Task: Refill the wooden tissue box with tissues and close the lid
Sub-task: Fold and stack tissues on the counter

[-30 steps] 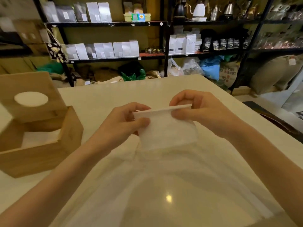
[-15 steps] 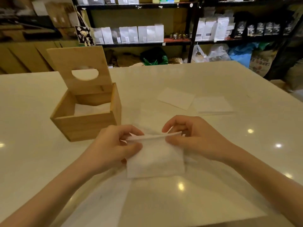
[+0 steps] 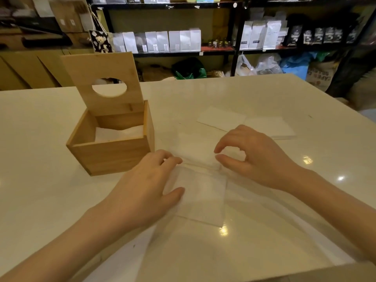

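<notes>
The wooden tissue box [image 3: 110, 154] stands on the white table [image 3: 40, 190], left of my hands. Its lid [image 3: 85, 72] with an oval hole stands upright at the back. White tissues [image 3: 119, 132] lie inside the box. A folded white tissue [image 3: 201, 198] lies flat on the table in front of me. My left hand [image 3: 142, 192] rests on the tissue's left edge, its thumb lying on the paper. My right hand [image 3: 258, 157] hovers at the tissue's upper right corner with thumb and forefinger loosely curved and apart, holding nothing.
Two more folded tissues [image 3: 222, 118] [image 3: 270, 127] lie on the table behind my right hand. A thin clear plastic sheet [image 3: 274, 231] seems to lie under the tissue. Shelves with white bags [image 3: 175, 40] stand beyond the table's far edge.
Both hands held the folded tissue up by its top edge. It now lies flat on the table; my right hand has let go and my left rests on it. The view tilted down.
</notes>
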